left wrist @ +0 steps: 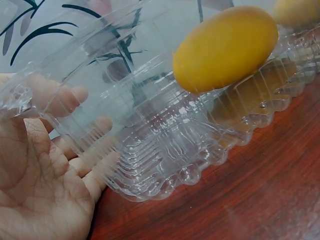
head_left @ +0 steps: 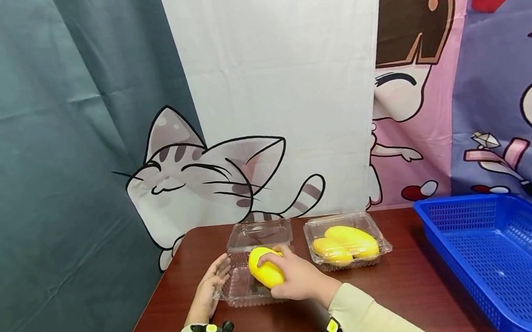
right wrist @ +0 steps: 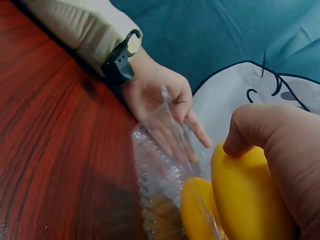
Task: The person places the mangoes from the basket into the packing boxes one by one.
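My right hand (head_left: pixel 299 276) grips a smooth yellow mango (head_left: pixel 267 276) over an open clear plastic clamshell box (head_left: pixel 239 299). In the right wrist view, its thumb presses the held mango (right wrist: pixel 245 185), and a second yellow shape (right wrist: pixel 196 212) shows behind the clear wall. The left wrist view shows a yellow mango (left wrist: pixel 225 50) at the box, above its base. At the box's left side, my left hand (head_left: pixel 207 287) has its fingers extended along the outer wall. Its palm (left wrist: pixel 45 185) faces the left wrist camera. The box's lid (head_left: pixel 260 235) is folded back.
To the right stands a closed clear box (head_left: pixel 382 245) with yellow mangoes (head_left: pixel 348 240) inside. A blue plastic basket (head_left: pixel 455 270) sits at the far right. All stand on a reddish-brown table (head_left: pixel 400 291), with printed curtains (head_left: pixel 282 80) behind.
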Demonstrator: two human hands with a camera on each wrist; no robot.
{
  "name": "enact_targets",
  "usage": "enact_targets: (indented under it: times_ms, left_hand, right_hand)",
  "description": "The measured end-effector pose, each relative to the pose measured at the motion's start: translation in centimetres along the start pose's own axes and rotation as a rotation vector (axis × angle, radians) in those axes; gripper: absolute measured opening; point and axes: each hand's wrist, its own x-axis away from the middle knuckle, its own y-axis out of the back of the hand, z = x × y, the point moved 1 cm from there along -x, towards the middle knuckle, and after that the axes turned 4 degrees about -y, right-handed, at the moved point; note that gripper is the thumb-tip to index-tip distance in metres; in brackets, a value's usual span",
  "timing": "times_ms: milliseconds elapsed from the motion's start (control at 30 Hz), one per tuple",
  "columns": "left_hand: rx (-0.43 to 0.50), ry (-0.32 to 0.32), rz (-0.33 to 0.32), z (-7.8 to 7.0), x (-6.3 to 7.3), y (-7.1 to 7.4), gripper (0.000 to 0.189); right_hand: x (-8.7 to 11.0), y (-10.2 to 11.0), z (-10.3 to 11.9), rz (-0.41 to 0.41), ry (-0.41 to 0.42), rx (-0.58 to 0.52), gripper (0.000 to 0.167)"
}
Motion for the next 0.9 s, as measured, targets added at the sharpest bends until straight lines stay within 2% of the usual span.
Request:
enact_targets:
  times_ms: [433,600,900]
  left_hand:
    - [-0.023,-0.018,0.010,0.1,0.1,0.2,0.070]
    - [-0.015,-0.005,0.005,0.2,0.1,0.1,0.070]
    - [-0.038,-0.026,0.026,0.2,0.0,0.1,0.069]
  right_hand:
    - [-2.1,-1.5,0.4,0.040,0.011,0.045,0.060]
    - [-2.4,-2.3,0.6,0.059,0.016,0.039,0.058]
    - [-2.6,-3.4,0.5,0.021,0.031,0.084,0.059]
